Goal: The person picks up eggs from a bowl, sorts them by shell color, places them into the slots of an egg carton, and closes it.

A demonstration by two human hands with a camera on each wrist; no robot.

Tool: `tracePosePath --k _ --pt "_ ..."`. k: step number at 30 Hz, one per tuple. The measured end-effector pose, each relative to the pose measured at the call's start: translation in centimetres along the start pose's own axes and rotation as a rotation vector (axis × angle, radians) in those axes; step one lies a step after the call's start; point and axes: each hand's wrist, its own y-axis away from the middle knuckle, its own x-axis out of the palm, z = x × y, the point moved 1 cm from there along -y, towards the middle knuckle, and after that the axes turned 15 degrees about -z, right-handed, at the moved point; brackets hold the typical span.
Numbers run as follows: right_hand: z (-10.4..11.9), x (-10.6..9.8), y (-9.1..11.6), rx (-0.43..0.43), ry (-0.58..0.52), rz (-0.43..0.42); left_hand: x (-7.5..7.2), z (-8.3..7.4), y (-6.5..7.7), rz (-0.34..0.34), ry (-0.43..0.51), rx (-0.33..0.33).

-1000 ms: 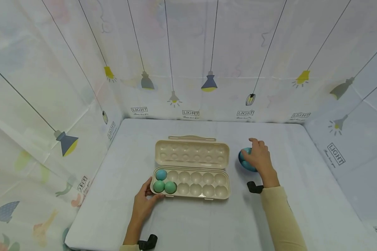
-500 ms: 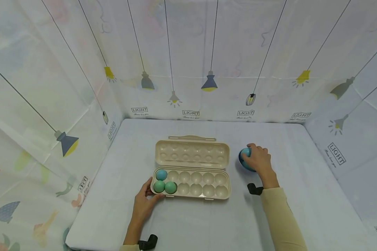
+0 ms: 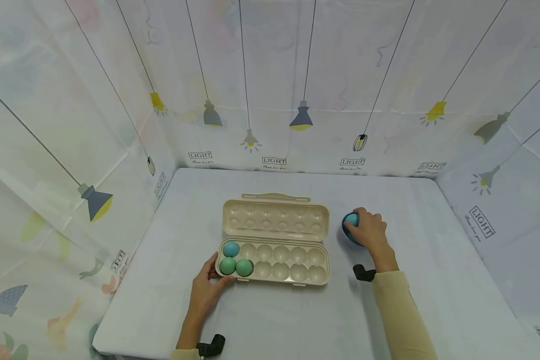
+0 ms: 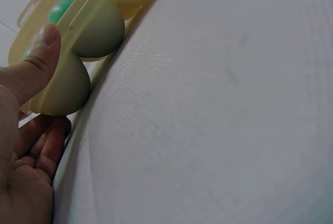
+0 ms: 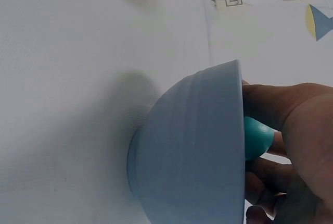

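A beige egg carton (image 3: 281, 272) lies with its lid (image 3: 275, 220) folded back on the table. At its left end sit a blue egg (image 3: 231, 249) and two green eggs (image 3: 227, 266). My left hand (image 3: 207, 290) grips the carton's front left corner, thumb at the front and fingers round the side. To the carton's right, a blue bowl (image 5: 192, 146) stands upright. My right hand (image 3: 371, 232) reaches into it, with thumb and fingers curled round a blue egg (image 3: 353, 219). That hand hides part of the bowl's inside.
The white-covered table (image 3: 270, 325) is bounded by printed curtains (image 3: 270, 65) at the back and both sides. A dark wrist mount (image 3: 363, 273) sits on the right wrist, another dark mount (image 3: 212, 346) on the left.
My right hand has lowered into the bowl, its raised fingers now curled round a blue egg. My left hand has stayed at the carton's corner.
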Motion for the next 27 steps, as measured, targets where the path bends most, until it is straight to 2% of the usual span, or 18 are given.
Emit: tracePosePath --k 5,14,21,27 --pt "-0.4 0.3 0.1 0.023 -0.029 -0.011 -0.1 -0.1 0.0 0.013 0.003 -0.018" --pt "-0.3 0.2 0.3 0.036 -0.075 -0.064 -0.1 0.0 0.0 -0.007 0.0 0.0" --pt "0.5 -1.0 0.4 0.03 -0.105 -0.096 -0.1 -0.2 -0.1 0.015 -0.01 -0.043" --pt "2.2 -2.7 0.7 -0.029 -0.155 -0.136 -0.2 -0.4 -0.1 0.02 -0.013 -0.054"
